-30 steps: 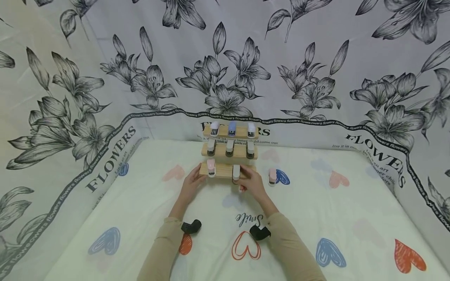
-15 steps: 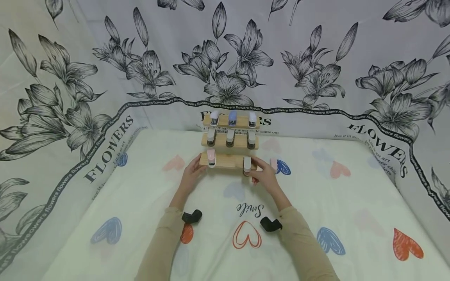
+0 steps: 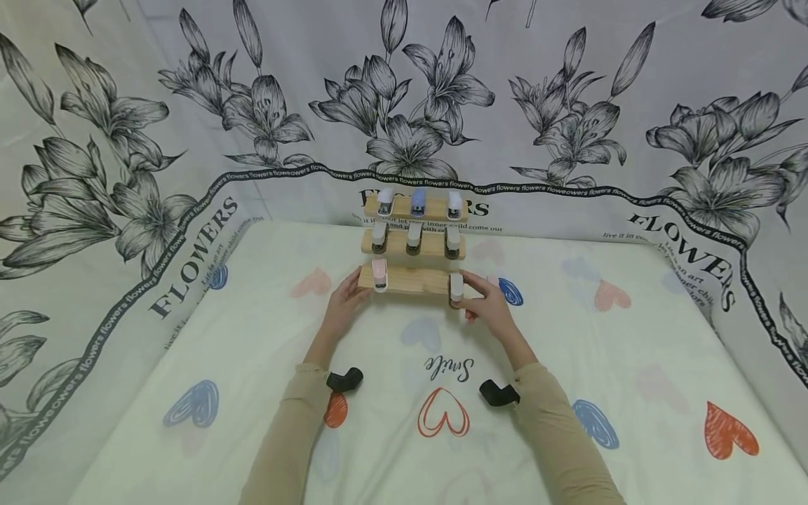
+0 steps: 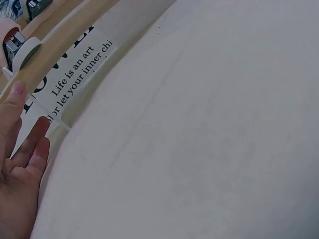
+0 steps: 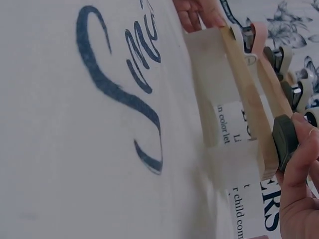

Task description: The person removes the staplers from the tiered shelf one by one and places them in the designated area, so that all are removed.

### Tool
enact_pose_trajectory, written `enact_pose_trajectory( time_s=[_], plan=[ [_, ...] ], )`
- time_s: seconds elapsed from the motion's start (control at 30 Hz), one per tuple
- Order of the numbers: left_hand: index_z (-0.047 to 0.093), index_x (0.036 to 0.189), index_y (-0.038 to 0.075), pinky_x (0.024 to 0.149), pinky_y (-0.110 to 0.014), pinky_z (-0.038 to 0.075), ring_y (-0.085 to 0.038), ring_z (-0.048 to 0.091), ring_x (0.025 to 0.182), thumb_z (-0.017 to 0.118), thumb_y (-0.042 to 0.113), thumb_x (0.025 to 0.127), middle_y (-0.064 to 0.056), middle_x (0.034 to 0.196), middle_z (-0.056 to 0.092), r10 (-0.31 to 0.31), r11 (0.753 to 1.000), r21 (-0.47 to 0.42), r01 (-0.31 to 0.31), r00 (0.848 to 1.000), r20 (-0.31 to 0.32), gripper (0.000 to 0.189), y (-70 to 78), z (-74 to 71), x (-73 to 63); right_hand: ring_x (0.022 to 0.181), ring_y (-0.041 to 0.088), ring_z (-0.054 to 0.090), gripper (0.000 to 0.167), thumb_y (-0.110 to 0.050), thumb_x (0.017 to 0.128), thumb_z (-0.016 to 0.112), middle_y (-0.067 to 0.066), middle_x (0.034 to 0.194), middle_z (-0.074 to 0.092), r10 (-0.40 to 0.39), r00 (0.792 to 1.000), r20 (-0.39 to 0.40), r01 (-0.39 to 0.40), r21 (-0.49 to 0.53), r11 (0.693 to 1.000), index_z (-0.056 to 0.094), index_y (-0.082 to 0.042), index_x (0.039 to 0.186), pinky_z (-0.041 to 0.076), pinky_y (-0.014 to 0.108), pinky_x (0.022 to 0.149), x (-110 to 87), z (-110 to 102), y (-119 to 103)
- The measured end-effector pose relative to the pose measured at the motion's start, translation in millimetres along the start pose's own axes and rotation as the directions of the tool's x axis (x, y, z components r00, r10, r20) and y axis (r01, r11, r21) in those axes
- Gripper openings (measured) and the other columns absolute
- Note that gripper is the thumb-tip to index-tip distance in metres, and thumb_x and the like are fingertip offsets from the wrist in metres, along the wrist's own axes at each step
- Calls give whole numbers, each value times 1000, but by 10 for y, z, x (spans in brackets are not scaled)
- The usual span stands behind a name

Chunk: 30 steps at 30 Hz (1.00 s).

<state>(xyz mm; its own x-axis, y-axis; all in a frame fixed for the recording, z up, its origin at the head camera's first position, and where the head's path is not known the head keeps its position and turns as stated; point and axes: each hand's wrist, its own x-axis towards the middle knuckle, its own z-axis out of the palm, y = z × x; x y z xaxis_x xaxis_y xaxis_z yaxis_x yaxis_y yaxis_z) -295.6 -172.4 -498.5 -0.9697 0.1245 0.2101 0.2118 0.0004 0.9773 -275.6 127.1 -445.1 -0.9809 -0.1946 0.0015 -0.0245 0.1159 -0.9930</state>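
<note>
A wooden display stand [image 3: 410, 280] with stepped shelves and clear supports stands near the far edge of the bed-like surface. My right hand [image 3: 494, 306] pinches a white mini stapler [image 3: 456, 289] at the right end of its lowest shelf; the dark base [image 5: 285, 143] shows in the right wrist view. A pink mini stapler [image 3: 379, 274] sits at that shelf's left end. Beside it, my left hand [image 3: 344, 303] touches the shelf's left end, and the left wrist view shows a fingertip on the board's edge with the other fingers loose.
Three mini staplers stand on the middle shelf [image 3: 395, 243], and three more, one of them blue [image 3: 418, 201], on the top shelf. Another pink stapler [image 3: 493, 279] lies right of the stand, mostly behind my right hand. A flower-printed curtain [image 3: 278, 182] hangs behind.
My right hand has moved the white stapler rightward along the lowest shelf to its right end. My left hand has stayed at the left end. The head view has tilted down slightly.
</note>
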Motion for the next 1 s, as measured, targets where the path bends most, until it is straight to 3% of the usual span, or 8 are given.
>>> enact_pose_trajectory(
  time_s=[0.43, 0.63, 0.73, 1.0],
  plan=[
    [28, 137, -2, 86, -24, 43, -13, 54, 96, 57, 5, 88, -18, 135, 37, -25, 1000, 14, 25, 1000, -11, 58, 42, 4, -14, 46, 7, 49, 65, 4, 80, 62, 16, 134, 39, -66, 993, -100, 75, 90, 993, 34, -6, 138, 46, 20, 41, -9, -340, 198],
    [27, 138, -3, 86, -26, 44, -15, 54, 97, 57, 5, 87, -19, 135, 36, -17, 1000, 11, 17, 1000, -10, 59, 24, 8, -23, 46, 8, 50, 64, 10, 82, 57, 24, 139, 28, -70, 990, -126, 87, 131, 988, 30, -2, 138, 46, 18, 42, -86, -573, 160],
    [27, 138, -2, 87, -26, 43, -15, 55, 97, 56, 4, 88, -19, 134, 37, -11, 1000, 3, 12, 1000, -8, 58, 15, 6, -21, 46, 8, 50, 63, 11, 83, 55, 27, 140, 22, -69, 990, -124, 84, 122, 989, 28, 0, 138, 46, 17, 43, -131, -670, 125],
    [27, 138, -3, 86, -25, 43, -13, 55, 96, 55, 2, 88, -20, 134, 37, -2, 1000, -18, 2, 1000, 1, 57, 18, 8, -26, 47, 8, 49, 62, 11, 83, 55, 28, 138, 24, -55, 989, -134, 69, 101, 993, 26, 3, 137, 46, 18, 43, -166, -863, 179]
  ],
)
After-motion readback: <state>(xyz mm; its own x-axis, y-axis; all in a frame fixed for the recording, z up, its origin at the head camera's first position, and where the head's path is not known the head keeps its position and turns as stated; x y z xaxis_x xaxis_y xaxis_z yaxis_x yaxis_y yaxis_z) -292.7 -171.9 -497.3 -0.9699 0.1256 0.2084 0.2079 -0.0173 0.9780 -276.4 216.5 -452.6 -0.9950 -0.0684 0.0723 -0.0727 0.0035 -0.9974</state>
